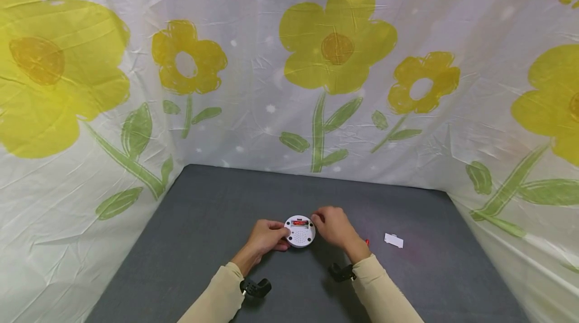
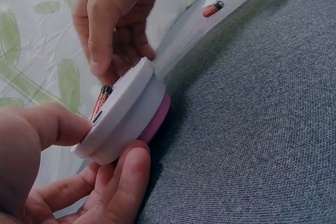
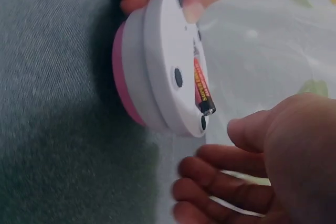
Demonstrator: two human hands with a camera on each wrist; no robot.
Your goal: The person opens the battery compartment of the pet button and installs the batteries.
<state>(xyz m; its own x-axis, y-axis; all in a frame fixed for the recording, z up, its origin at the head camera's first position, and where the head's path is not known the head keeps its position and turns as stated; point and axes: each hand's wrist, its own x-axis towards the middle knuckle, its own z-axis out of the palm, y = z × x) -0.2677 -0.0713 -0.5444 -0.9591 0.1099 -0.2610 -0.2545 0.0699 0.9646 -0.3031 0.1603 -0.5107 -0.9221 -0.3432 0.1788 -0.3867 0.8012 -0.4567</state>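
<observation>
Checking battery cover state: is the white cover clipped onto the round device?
No. The white cover lies on the grey mat, apart from the round device, whose compartment is open with a battery showing.

The left hand (image 1: 268, 236) grips the round white device (image 1: 300, 231) at its left edge, and the right hand (image 1: 333, 227) hovers just beside its right edge with a small gap between the fingers and the rim, so both flanks are closed and only the top face is open from above. Right of the grip, a loose battery (image 2: 212, 9) and a white cover (image 1: 393, 240) lie on the grey table (image 1: 203, 222). The flowered sheet (image 1: 316, 87) walls off the far edge and both sides.
</observation>
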